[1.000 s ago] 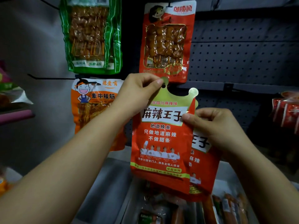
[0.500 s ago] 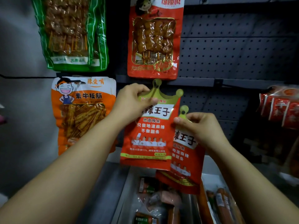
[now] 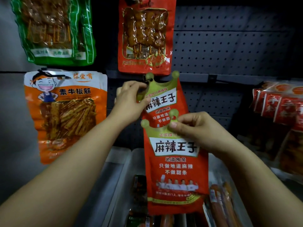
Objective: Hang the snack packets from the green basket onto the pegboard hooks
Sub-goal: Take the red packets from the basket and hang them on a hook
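Observation:
Two red snack packets with green crown-shaped tops are in front of the dark pegboard (image 3: 229, 46). My left hand (image 3: 129, 102) pinches the crown top of the rear packet (image 3: 165, 99), whose hang hole is up against a hook (image 3: 148, 80) below the red skewer packet. My right hand (image 3: 195, 130) pinches the crown tab of the front packet (image 3: 177, 164), which hangs lower and overlaps the rear one. The green basket is not visible as such; a grey bin (image 3: 121, 161) with more snacks lies below.
A green skewer packet (image 3: 54, 30) and a red skewer packet (image 3: 146, 35) hang on the upper row. An orange packet (image 3: 65, 112) hangs at the lower left. Red packets (image 3: 278, 104) sit on the right. Sausage sticks (image 3: 219, 205) lie in the bin.
My left hand has raised the rear packet up to the hook. My right hand has brought the second packet forward and to the centre, in front of the first one.

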